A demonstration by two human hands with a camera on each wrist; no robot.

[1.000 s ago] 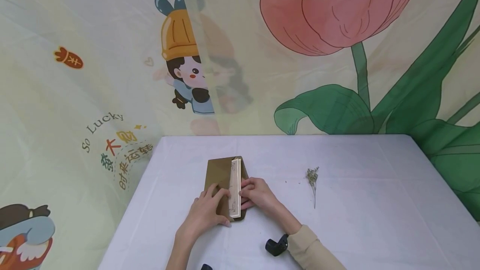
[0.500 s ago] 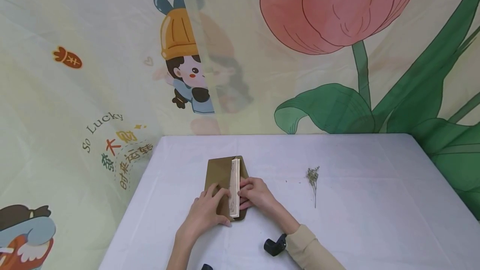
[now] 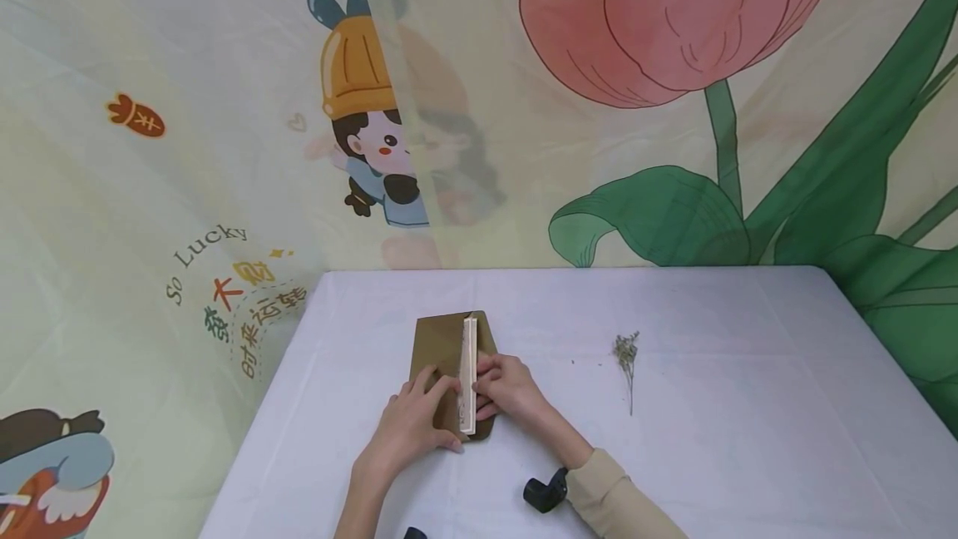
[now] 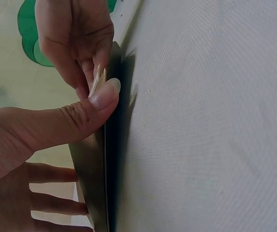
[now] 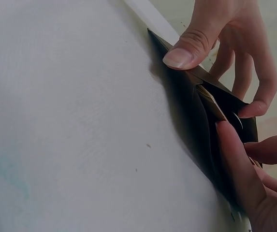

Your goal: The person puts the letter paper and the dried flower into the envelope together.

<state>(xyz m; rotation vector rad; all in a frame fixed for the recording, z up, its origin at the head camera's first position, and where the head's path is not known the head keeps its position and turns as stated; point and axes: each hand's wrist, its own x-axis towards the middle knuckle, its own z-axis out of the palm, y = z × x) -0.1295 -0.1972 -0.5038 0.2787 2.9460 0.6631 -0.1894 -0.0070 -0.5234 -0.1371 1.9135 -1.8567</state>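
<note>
An olive-brown paper envelope (image 3: pixel 441 335) with a rounded flap lies on the white table. Several cream card or paper layers (image 3: pixel 468 373), printed on one face, stand nearly edge-on at its mouth. My left hand (image 3: pixel 407 422) holds the envelope, thumb at the near edge and fingers spread over the top. In the right wrist view, the left index finger bends in at the dark opening (image 5: pixel 208 140). My right hand (image 3: pixel 512 389) pinches the cream layers from the right, fingertips at their edge. Part of these layers is hidden inside the envelope.
To the right lies a small dried flower sprig (image 3: pixel 625 368). A black wrist camera (image 3: pixel 545 492) sits beside the beige right sleeve (image 3: pixel 621 493). A printed cloth (image 3: pixel 247 106) hangs behind the table, and tiny crumbs (image 3: pixel 574 362) dot the tabletop.
The cream layers have tilted up, so their printed face looks narrower. My right hand has shifted slightly left with them, while the left hand has stayed in place.
</note>
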